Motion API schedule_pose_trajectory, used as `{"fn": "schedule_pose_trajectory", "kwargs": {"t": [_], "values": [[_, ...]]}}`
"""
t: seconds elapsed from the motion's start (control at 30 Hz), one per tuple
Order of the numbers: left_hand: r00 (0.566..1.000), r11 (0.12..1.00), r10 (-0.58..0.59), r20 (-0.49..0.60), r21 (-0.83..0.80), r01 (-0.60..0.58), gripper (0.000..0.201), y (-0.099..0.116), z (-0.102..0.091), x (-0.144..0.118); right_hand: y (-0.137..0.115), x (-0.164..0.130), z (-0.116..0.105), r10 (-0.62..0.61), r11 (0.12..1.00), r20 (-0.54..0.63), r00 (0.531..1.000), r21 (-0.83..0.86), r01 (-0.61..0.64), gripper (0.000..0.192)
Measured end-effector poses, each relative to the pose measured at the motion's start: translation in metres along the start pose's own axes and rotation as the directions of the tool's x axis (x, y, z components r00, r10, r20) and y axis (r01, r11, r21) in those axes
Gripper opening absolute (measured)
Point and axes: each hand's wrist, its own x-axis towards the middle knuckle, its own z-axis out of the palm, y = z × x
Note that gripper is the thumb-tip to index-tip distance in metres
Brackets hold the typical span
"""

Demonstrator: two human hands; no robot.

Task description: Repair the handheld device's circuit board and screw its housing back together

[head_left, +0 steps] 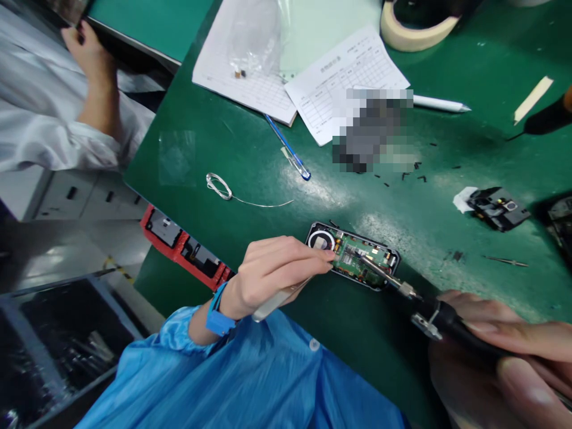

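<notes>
An opened device, a slim frame with a green circuit board (357,266) and a round white-ringed part at its left end, lies on the table. My left hand (272,271) is closed around metal tweezers (272,305), its fingertips at the board's left part; the tweezer tips are hidden behind the fingers. From the lower right, my right hand (504,351) grips the black handle of a soldering iron (404,290). The iron's thin metal tip reaches over the middle of the board; whether it touches cannot be made out. A blue strap (218,319) circles my left wrist.
Coiled solder wire (218,186) and a blue pen (288,148) lie beyond the board. Papers (313,113), a tape roll (420,39) and small black bits surround a blurred dark object (370,134). At right are a black module (500,208) and a screwdriver (552,113). A co-worker's arm (100,83) shows upper left.
</notes>
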Motion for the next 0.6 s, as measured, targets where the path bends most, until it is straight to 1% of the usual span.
{"fn": "schedule_pose_trajectory", "kwargs": {"t": [0.07, 0.1, 0.17, 0.23, 0.3, 0.5, 0.6], "values": [[0.999, 1.0, 0.01, 0.05, 0.02, -0.011, 0.017, 0.001, -0.001, -0.001, 0.0, 0.0, 0.006, -0.111, 0.993, -0.054, 0.992, 0.044, 0.113, 0.012], [0.997, 1.0, 0.006, 0.074, 0.024, -0.008, 0.017, 0.002, -0.002, -0.001, 0.0, 0.0, 0.008, -0.133, 0.99, -0.073, 0.988, 0.046, 0.136, 0.01], [0.996, 0.999, -0.005, 0.093, 0.035, 0.002, 0.015, 0.003, -0.003, -0.002, -0.002, -0.001, 0.013, -0.115, 0.993, -0.079, 0.99, 0.021, 0.117, 0.01], [0.996, 0.999, -0.016, 0.087, 0.05, 0.012, 0.015, 0.004, -0.003, -0.003, -0.005, -0.002, 0.015, -0.074, 0.997, -0.063, 0.995, -0.004, 0.074, 0.01], [0.997, 0.998, -0.02, 0.08, 0.056, 0.015, 0.015, 0.004, -0.003, -0.004, -0.005, -0.002, 0.016, -0.057, 0.998, -0.034, 0.998, -0.009, 0.057, 0.01], [0.996, 0.999, -0.009, 0.086, 0.034, 0.007, 0.012, 0.003, -0.003, -0.003, 0.002, 0.001, 0.012, -0.123, 0.992, 0.064, 0.99, 0.027, 0.121, 0.008], [0.997, 0.999, -0.01, 0.078, 0.036, 0.007, 0.012, 0.004, -0.002, -0.003, 0.002, 0.003, 0.011, -0.112, 0.994, 0.077, 0.991, 0.017, 0.111, 0.008]]}}
